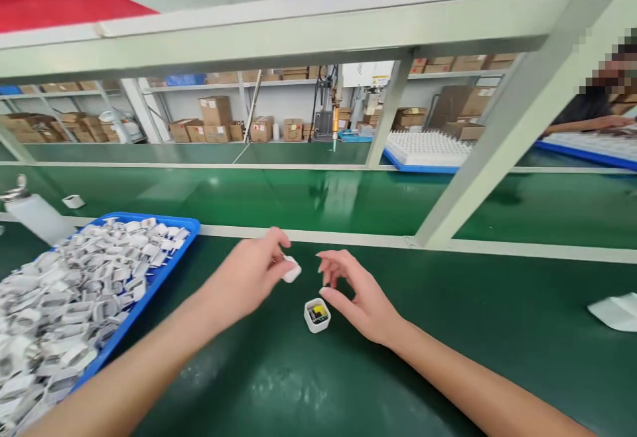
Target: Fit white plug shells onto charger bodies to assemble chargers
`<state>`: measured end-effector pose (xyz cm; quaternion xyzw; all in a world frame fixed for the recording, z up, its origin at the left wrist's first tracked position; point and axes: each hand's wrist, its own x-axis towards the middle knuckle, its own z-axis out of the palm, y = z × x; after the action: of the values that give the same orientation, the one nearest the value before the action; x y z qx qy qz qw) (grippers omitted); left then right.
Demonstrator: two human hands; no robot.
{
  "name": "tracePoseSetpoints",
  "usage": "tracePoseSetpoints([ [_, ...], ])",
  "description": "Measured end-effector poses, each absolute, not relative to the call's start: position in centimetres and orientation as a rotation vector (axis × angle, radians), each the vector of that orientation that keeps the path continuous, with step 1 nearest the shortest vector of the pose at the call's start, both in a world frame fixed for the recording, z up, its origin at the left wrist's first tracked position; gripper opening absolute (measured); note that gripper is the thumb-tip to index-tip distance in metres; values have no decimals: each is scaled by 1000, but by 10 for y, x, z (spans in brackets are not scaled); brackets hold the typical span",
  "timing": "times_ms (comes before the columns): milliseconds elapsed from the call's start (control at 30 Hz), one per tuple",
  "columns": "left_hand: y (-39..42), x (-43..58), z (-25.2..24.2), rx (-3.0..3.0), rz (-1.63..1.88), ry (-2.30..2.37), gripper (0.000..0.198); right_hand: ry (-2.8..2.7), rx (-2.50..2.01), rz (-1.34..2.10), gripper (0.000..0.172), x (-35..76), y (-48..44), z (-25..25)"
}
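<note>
Between thumb and fingers, my left hand [253,268] grips a small white plastic cap-like piece [292,270] above the green bench. Beside it, my right hand [355,294] is held with thumb and fingers apart and nothing between them. Just below the right thumb, a small square white housing [317,315] rests on the bench with its open side up. Yellow and black parts show inside it. The two white pieces are apart from each other.
A blue tray [172,271] heaped with white plastic parts lies at left, near a white pump bottle [37,215]. Behind run a green conveyor belt [269,195] and a slanted metal post [478,158]. A person [592,109] works at far right beside white trays.
</note>
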<state>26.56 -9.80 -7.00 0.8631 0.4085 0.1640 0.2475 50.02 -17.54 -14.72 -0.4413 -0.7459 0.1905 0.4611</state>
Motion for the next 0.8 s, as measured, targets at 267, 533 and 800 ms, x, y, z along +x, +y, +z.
tracePoseSetpoints([
  [267, -134, 299, -123, 1836, 656, 967, 53, -1483, -1151, 861, 24, 499, -170, -153],
  [533, -142, 298, -160, 2169, 465, 930, 19, -1586, -1146, 1024, 19, 501, -172, -149],
  [800, -121, 310, -168, 2280, 556, 860, 14, -1868, -1280, 697, 11, 512, -169, -146],
])
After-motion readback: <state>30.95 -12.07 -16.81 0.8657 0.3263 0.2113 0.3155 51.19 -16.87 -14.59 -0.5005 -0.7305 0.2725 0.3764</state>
